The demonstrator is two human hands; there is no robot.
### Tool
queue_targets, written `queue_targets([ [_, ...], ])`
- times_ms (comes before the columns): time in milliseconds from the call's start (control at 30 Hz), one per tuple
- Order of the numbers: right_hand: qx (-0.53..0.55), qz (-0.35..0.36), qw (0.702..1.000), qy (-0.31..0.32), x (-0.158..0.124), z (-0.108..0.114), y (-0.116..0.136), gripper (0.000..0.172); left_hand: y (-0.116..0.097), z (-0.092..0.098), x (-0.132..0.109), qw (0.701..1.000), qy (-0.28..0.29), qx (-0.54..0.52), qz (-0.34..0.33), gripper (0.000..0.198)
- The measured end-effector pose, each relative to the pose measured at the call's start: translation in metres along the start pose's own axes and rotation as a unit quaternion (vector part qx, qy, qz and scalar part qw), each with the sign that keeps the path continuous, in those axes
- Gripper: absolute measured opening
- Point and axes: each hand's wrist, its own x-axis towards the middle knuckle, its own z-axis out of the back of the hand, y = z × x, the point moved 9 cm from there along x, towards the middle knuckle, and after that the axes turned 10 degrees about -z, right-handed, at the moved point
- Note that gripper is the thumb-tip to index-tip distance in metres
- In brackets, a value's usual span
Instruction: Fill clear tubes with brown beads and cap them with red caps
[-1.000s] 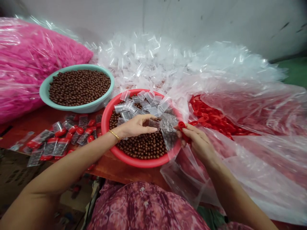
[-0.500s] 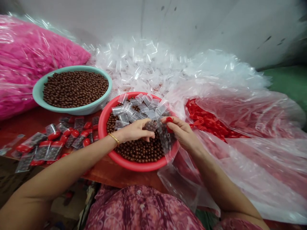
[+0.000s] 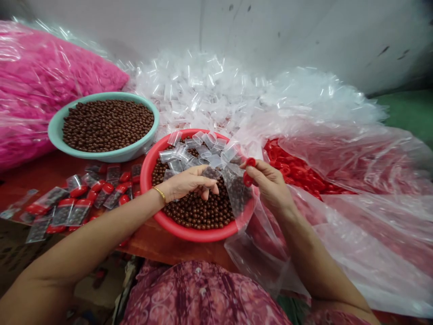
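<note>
My left hand (image 3: 190,183) hovers over the red basin (image 3: 149,169) of brown balls (image 3: 199,212), fingers pinched on a small clear pouch (image 3: 210,172) with brown balls in it. My right hand (image 3: 269,183) is closed on red caps (image 3: 250,162) at the basin's right rim, just right of the pouch. Empty clear pouches (image 3: 199,149) lie on the balls at the back of the basin.
A teal basin (image 3: 54,131) of brown balls stands at the left. Filled pouches with red caps (image 3: 71,203) lie on the red table. A pink bag (image 3: 37,90), a heap of clear pouches (image 3: 209,90) and a bag of red caps (image 3: 297,169) surround the basins.
My right hand came left to the pouch with a red cap, then drew back slightly right. My left hand stayed over the basin holding the pouch.
</note>
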Motion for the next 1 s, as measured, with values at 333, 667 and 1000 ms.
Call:
queue_targets([
  [333,0.131,-0.088,0.987,0.026,-0.001,-0.019,-0.020,0.033,0.002,-0.007,-0.001,0.999,0.019,-0.002,0.033,0.028],
  [667,0.000,-0.062,0.989,0.135,-0.011,-0.038,-0.021,0.031,-0.010,-0.009,0.000,0.995,0.018,0.080,-0.051,0.025],
  [1000,-0.308,0.125,0.936,0.114,-0.017,-0.044,-0.003,0.027,-0.016,0.001,0.001,0.969,-0.037,0.217,-0.115,0.040],
])
